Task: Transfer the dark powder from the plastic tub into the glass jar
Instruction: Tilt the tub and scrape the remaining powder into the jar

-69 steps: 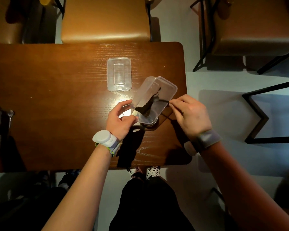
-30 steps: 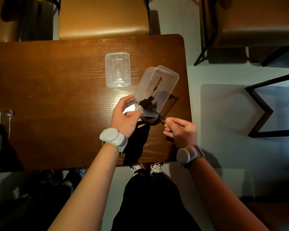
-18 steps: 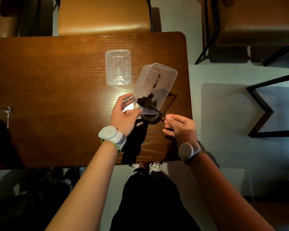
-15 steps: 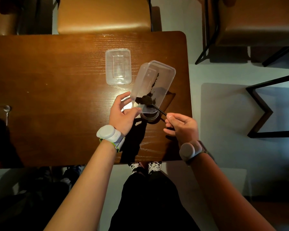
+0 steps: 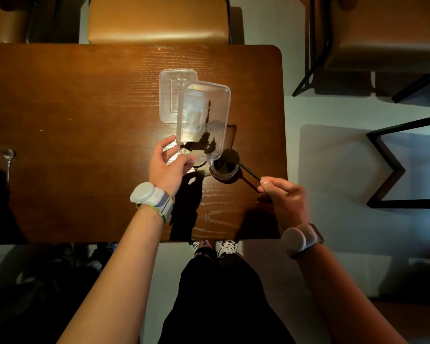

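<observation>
We stand at the dark brown wooden table [image 5: 85, 145], both our forearms reaching over its near edge. Beyond our left hand a tan padded chair seat [image 5: 157, 18] is pushed in at the far side. Just past the left hand's fingertips lies the clear rectangular plastic lid [image 5: 169, 95], flat on the wood and partly covered in view by the clear rectangular plastic tub [image 5: 204, 120]. Our left hand [image 5: 168, 167] grips that tub at its near left corner, thumb curled over the rim, tilting it so the dark powder [image 5: 201, 145] gathers along the lower near edge, with a thin streak running up the floor. Just right of that hand, touching the tub's lower corner in view, stands the small round glass jar [image 5: 222, 167], dark powder inside. Our right hand [image 5: 282, 194], near the table's right edge, pinches the thin black spoon [image 5: 248, 171], whose heaped bowl sits over the jar's mouth.
</observation>
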{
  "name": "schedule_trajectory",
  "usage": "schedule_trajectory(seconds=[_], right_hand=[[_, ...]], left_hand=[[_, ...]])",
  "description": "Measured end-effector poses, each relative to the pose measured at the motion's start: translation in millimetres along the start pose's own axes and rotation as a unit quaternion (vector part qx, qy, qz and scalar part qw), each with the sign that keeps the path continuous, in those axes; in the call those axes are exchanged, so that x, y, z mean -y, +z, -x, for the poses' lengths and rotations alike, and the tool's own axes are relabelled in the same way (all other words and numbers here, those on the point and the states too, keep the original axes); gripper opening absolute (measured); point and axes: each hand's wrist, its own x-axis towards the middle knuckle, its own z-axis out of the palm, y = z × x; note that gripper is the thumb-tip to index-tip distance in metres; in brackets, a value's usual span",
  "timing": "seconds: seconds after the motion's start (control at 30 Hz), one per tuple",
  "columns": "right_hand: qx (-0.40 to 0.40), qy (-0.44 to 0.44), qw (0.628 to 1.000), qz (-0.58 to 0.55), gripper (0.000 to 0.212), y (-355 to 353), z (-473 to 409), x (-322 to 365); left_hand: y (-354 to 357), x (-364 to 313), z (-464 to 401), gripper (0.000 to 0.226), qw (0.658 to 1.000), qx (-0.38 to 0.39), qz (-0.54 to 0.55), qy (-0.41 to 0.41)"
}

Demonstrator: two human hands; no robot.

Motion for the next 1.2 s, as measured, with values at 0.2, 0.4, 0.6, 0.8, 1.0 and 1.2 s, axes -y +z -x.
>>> schedule_trajectory(seconds=[0.2, 0.4, 0.6, 0.8, 1.0, 1.2], right_hand=[[-0.019, -0.007, 0.999, 0.03, 0.014, 6.1, -3.5, -12.8], [-0.049, -0.048, 0.992, 0.102, 0.015, 12.4, -7.8, -14.8], [-0.069, -0.107, 0.983, 0.131, 0.016, 13.7, -3.9, -11.8], [-0.103, -0.142, 0.975, 0.136, 0.012, 12.2, 0.9, -0.8], [-0.151, -0.182, 0.969, 0.067, 0.007, 16.9, 11.6, 22.2], [-0.061, -0.221, 0.97, 0.082, 0.01, 50.3, 0.4, 46.1]], left_hand=[[-8.8, 2.6, -5.1, 0.052, 1.0, -0.023, 0.007, 0.006], [-11.9, 3.9, -5.8, 0.055, 1.0, -0.023, 0.006, 0.011], [-11.2, 6.4, -5.4, 0.055, 1.0, -0.015, 0.0, 0.017], [-7.5, 5.3, -3.8, 0.052, 1.0, -0.015, -0.001, 0.019], [-1.9, 3.3, 2.8, 0.054, 1.0, -0.006, -0.02, 0.013], [13.0, 0.8, 17.3, 0.058, 0.993, 0.041, -0.097, 0.056]])
